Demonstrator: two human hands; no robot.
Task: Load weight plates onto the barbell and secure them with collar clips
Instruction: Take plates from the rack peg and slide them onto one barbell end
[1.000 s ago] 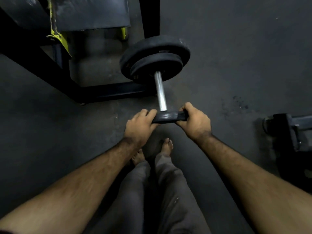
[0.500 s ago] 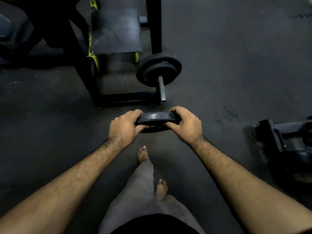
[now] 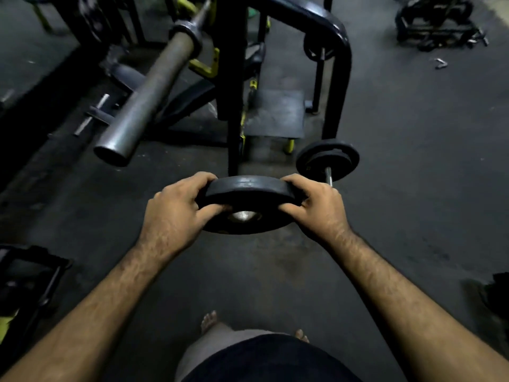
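Note:
A small black weight plate [image 3: 249,190] with a metal-ringed centre hole is held in the air at mid-frame, tilted so its rim faces up. My left hand [image 3: 176,213] grips its left edge and my right hand [image 3: 316,208] grips its right edge. The barbell's bare steel sleeve [image 3: 146,97] juts toward me from the upper left, resting on a black rack [image 3: 234,78]; its open end is up and left of the plate. A dumbbell bar with two black plates [image 3: 327,159] lies on the floor just behind my right hand.
Dark rubber floor [image 3: 413,188] all around. A curved black frame tube [image 3: 338,51] and a flat footplate [image 3: 275,111] stand behind. Loose equipment lies at the top right [image 3: 438,20], a short bar [image 3: 92,117] at the left, dark gear [image 3: 24,274] at the lower left. My bare feet [image 3: 209,321] show below.
The plate has come off the dumbbell bar and been lifted in both hands. My view has risen and swung left, bringing the racked barbell sleeve into sight.

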